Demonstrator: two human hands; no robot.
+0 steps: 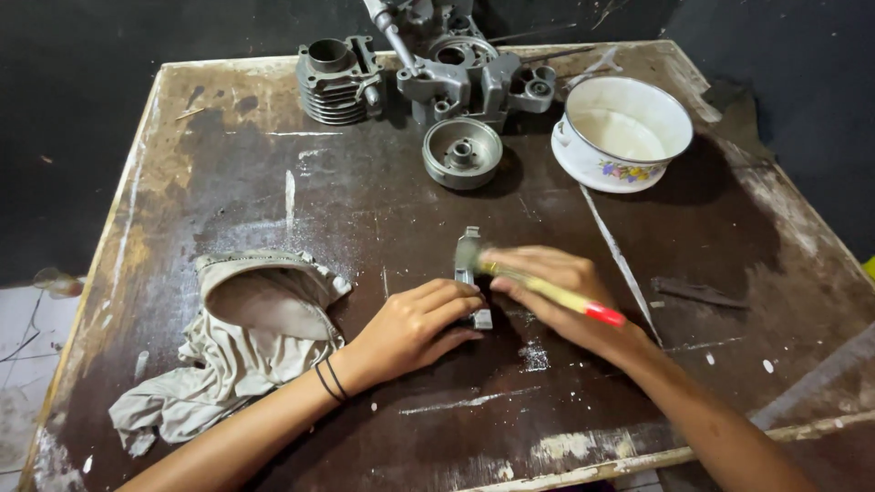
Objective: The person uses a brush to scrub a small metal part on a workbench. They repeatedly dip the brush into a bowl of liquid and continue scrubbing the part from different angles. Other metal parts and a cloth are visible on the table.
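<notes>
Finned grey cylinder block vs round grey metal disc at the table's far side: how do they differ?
The finned grey cylinder block is tall and boxy with stacked cooling fins; the round grey metal disc is low and smooth-rimmed. The block has a wide open bore on top; the disc has a shallow recess with a small central hub. The block sits further left and back. Both are bare grey metal, untouched.
</notes>
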